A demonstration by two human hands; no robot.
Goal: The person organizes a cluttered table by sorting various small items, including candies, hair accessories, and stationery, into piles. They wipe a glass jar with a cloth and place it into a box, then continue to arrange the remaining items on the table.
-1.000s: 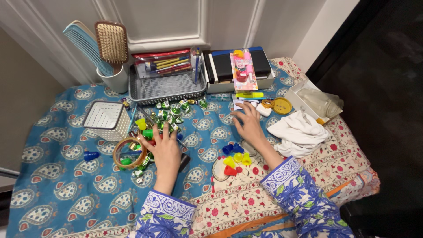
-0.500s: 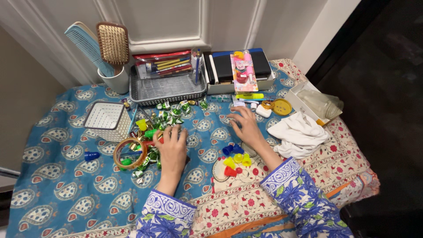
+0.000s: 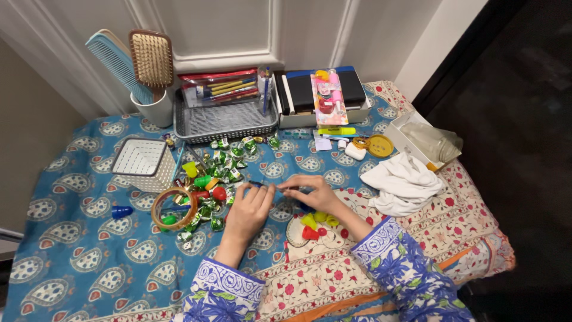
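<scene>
A: Where are the hands?

B: Together over the blue cloth [image 3: 77,250]. The left hand [image 3: 247,211] and right hand [image 3: 313,192] meet fingertip to fingertip, both pinching a thin dark pen [image 3: 271,185] that lies level between them.

A: And half a second ago?

B: They were apart. The left lay flat at the edge of the candies [image 3: 220,161]; the right was spread farther back, near the marker [image 3: 336,130] and the eraser [image 3: 356,151]. Both have drawn inward and nearer the body.

A: Anything else shifted?

B: A red cap [image 3: 219,193] now shows beside the bangle [image 3: 174,207], where the left hand covered it. The little heap of caps [image 3: 316,222] sits just below the right wrist, untouched.

A: The rest?

B: Unmoved: the white basket [image 3: 143,162] at left, the grey tray [image 3: 223,119] and the cup [image 3: 156,107] with comb and brush at the back, the white rag [image 3: 402,182] at right.
</scene>
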